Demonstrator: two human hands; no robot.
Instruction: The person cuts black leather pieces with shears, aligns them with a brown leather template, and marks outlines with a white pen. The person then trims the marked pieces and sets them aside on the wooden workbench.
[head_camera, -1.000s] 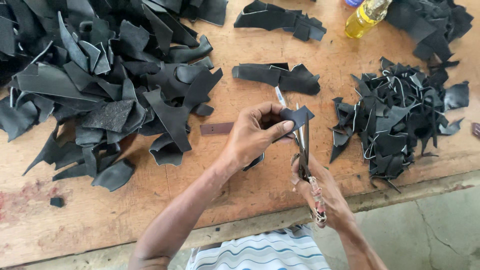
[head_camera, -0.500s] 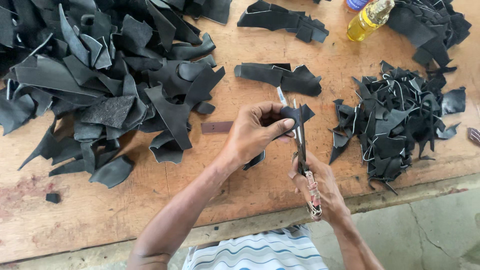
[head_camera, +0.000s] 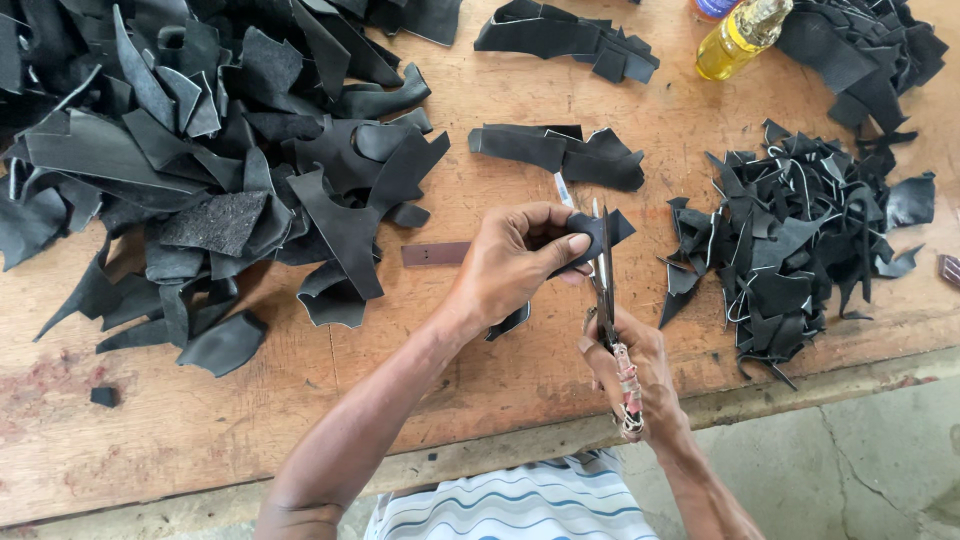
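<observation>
My left hand (head_camera: 515, 262) pinches a small black leather piece (head_camera: 600, 232) above the wooden table (head_camera: 400, 400). My right hand (head_camera: 640, 375) grips a pair of scissors (head_camera: 606, 285) by handles wrapped in cord, blades pointing up and closed against the piece's right side. Both hands hover over the table's near edge, between a big heap of black leather pieces (head_camera: 200, 150) on the left and a pile of thin black offcuts (head_camera: 790, 250) on the right.
Two small stacks of black pieces (head_camera: 560, 150) (head_camera: 565, 35) lie beyond my hands. A yellow bottle (head_camera: 740, 35) stands at the back right beside another dark heap (head_camera: 860, 50). A small brown strip (head_camera: 435, 253) lies left of my hand. Concrete floor (head_camera: 860, 470) shows lower right.
The hands stay in place; the scissors have worked slightly along the leather piece, and my left fingers have shifted their pinch a little.
</observation>
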